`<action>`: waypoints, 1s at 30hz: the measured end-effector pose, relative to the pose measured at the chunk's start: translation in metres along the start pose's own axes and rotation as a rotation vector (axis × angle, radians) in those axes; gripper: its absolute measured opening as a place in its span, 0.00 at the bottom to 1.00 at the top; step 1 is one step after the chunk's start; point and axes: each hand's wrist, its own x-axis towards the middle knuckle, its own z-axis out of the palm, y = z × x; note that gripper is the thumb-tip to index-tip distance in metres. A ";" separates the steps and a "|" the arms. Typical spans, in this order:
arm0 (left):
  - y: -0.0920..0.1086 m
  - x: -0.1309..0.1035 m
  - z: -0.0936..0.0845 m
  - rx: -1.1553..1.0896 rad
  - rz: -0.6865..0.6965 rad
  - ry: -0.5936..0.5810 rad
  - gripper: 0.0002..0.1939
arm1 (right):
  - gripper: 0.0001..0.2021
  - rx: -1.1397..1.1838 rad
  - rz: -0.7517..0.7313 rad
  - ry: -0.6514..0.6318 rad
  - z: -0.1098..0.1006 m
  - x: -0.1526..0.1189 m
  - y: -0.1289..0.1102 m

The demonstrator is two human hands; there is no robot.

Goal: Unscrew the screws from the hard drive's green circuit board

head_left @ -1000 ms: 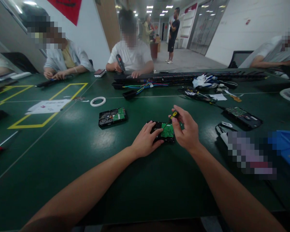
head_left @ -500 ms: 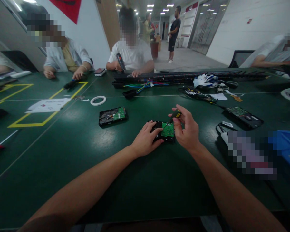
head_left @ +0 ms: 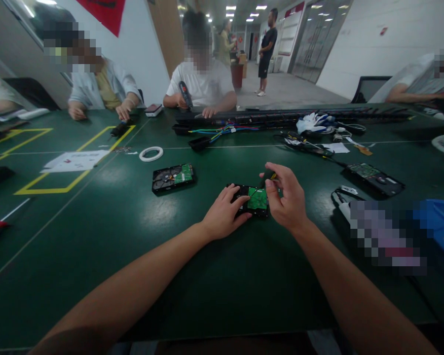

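At the centre of the frame, our left hand (head_left: 224, 214) is pressing, fingers spread, on a hard drive (head_left: 258, 198) lying on the green surface (head_left: 192, 296), while our right hand (head_left: 286, 197) is gripping a screwdriver (head_left: 269, 176) slanting down to it. We are apparently midway through working a screw, the green board being in place; a second drive (head_left: 173, 177) is lying left of centre, a third (head_left: 373, 178) at right, both with boards on.
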 end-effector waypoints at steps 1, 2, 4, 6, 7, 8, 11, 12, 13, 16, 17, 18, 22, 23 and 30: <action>0.000 0.000 0.000 0.000 0.001 0.001 0.26 | 0.24 -0.026 -0.012 0.013 -0.001 0.001 -0.001; 0.000 0.000 0.000 0.000 0.001 0.003 0.25 | 0.24 -0.052 -0.027 0.032 -0.001 0.002 -0.002; 0.000 0.000 0.000 0.003 0.004 0.003 0.26 | 0.23 -0.084 -0.054 0.069 -0.002 0.003 -0.002; -0.001 0.000 0.000 0.005 0.009 -0.001 0.26 | 0.22 -0.090 -0.065 0.094 -0.003 0.004 0.000; -0.001 0.000 0.000 0.006 0.011 -0.003 0.26 | 0.22 -0.088 -0.063 0.101 -0.003 0.004 0.001; -0.001 0.000 0.000 0.006 0.012 -0.005 0.26 | 0.22 -0.084 -0.056 0.106 -0.003 0.004 0.002; -0.001 0.000 0.000 0.008 0.009 -0.006 0.27 | 0.23 -0.063 -0.021 0.101 -0.001 0.002 0.008; -0.001 0.000 0.000 0.009 0.008 -0.006 0.27 | 0.23 -0.055 -0.009 0.096 -0.001 0.001 0.009; -0.001 0.000 0.000 0.009 0.007 -0.006 0.27 | 0.24 -0.045 0.002 0.091 -0.001 0.000 0.010; -0.001 -0.001 0.000 0.003 0.006 -0.005 0.27 | 0.26 -0.012 0.029 0.086 0.000 -0.001 0.012; 0.000 -0.001 0.000 0.001 0.003 -0.003 0.27 | 0.26 -0.001 0.035 0.084 0.000 -0.001 0.012; 0.000 -0.001 -0.001 -0.001 -0.001 -0.001 0.27 | 0.26 0.009 0.040 0.078 0.000 0.000 0.011; -0.001 -0.001 0.000 -0.006 0.002 -0.001 0.26 | 0.25 -0.008 0.042 0.065 -0.001 0.001 0.007; -0.001 -0.001 0.001 -0.007 0.005 -0.001 0.27 | 0.25 -0.028 0.038 0.076 -0.002 0.001 0.006; -0.003 -0.001 0.002 -0.011 0.006 -0.001 0.26 | 0.23 -0.077 0.024 0.137 -0.001 0.002 0.009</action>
